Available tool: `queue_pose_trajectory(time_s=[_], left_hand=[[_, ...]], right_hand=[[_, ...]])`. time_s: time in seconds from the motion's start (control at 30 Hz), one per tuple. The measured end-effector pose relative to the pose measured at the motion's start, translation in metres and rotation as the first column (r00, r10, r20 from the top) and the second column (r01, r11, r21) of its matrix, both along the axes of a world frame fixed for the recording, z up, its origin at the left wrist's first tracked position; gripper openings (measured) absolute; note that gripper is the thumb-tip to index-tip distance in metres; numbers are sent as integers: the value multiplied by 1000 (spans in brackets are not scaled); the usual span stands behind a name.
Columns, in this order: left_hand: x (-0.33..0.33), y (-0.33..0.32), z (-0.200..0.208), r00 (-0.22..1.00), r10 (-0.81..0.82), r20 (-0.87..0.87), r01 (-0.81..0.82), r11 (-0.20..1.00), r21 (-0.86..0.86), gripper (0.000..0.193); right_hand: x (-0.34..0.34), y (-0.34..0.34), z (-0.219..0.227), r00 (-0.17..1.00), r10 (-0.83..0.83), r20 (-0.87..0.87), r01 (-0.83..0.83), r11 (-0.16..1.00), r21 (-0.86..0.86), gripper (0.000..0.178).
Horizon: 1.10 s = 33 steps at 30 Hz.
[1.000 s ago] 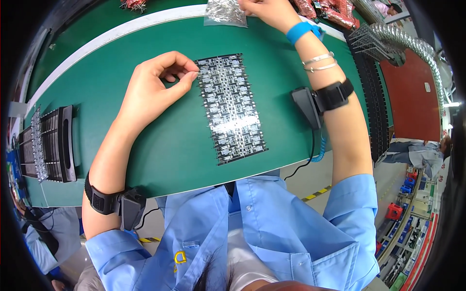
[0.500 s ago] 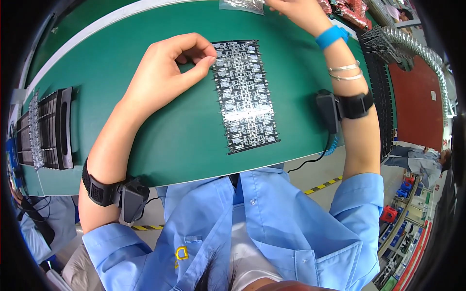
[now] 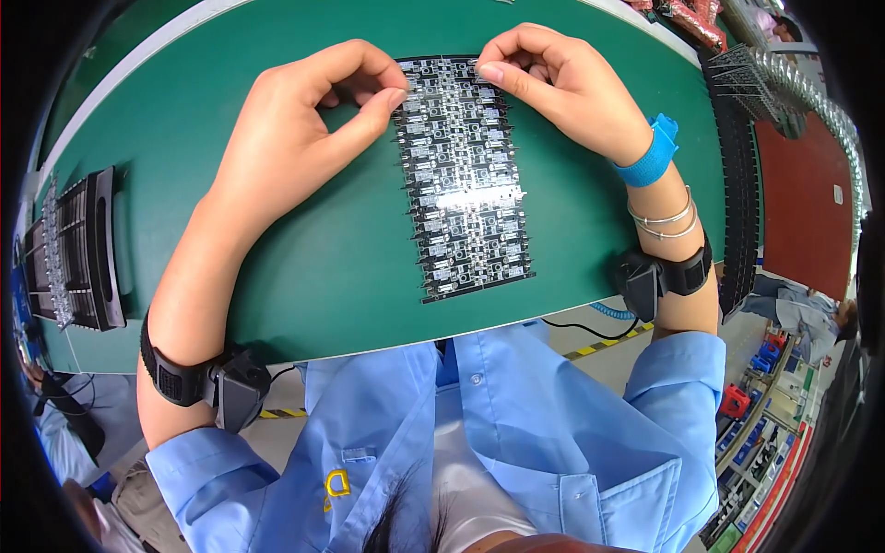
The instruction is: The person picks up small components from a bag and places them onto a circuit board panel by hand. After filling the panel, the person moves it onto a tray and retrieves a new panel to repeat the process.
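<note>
A long panel of small circuit boards (image 3: 466, 175), black and white with bright glare across it, lies lengthwise in front of me over the green mat. My left hand (image 3: 309, 115) pinches its left edge near the far end, thumb and forefinger closed there. At the far right corner, my right hand (image 3: 567, 92) has its thumb and curled fingers on the panel's edge; part of that grip is hidden behind the thumb. A blue wrist strap (image 3: 650, 152) circles my right wrist.
A black slotted rack (image 3: 88, 249) holding a similar panel stands at the left of the green table (image 3: 313, 286). Black racking (image 3: 737, 184) runs along the right edge, beside a coiled metal hose (image 3: 811, 92). Red bags (image 3: 691, 23) lie at the far right.
My right hand has come back from a clear bag at the far edge to the panel's far right corner. My left hand stays at the left edge. The panel appears slightly shifted.
</note>
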<state>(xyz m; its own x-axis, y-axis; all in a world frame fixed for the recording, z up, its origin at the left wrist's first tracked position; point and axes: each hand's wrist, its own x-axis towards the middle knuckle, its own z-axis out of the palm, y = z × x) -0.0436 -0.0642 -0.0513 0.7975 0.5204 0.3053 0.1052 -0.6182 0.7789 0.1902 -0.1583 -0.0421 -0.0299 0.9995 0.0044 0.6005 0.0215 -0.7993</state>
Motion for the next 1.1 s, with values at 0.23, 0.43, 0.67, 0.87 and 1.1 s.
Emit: queue_pose_trajectory(time_s=[0.23, 0.43, 0.67, 0.87, 1.1], left_hand=[[-2, 0, 2, 999, 43, -6, -43, 999, 22, 8], [-5, 0, 5, 999, 8, -49, -9, 1000, -5, 8], [-6, 0, 6, 997, -16, -75, 15, 1000, -11, 7], [-7, 1, 5, 998, -20, -65, 19, 1000, -12, 8], [-6, 1, 6, 998, -20, -66, 19, 1000, -10, 9]], right_hand=[[-19, -3, 20, 991, -57, 122, 54, 998, 31, 12], [-19, -5, 19, 987, -52, 155, 39, 995, 87, 12], [-20, -5, 18, 987, -46, 154, 31, 995, 98, 12], [-20, -4, 19, 984, -32, 177, 16, 996, 90, 12], [-19, -5, 20, 986, -31, 166, 17, 996, 88, 13]])
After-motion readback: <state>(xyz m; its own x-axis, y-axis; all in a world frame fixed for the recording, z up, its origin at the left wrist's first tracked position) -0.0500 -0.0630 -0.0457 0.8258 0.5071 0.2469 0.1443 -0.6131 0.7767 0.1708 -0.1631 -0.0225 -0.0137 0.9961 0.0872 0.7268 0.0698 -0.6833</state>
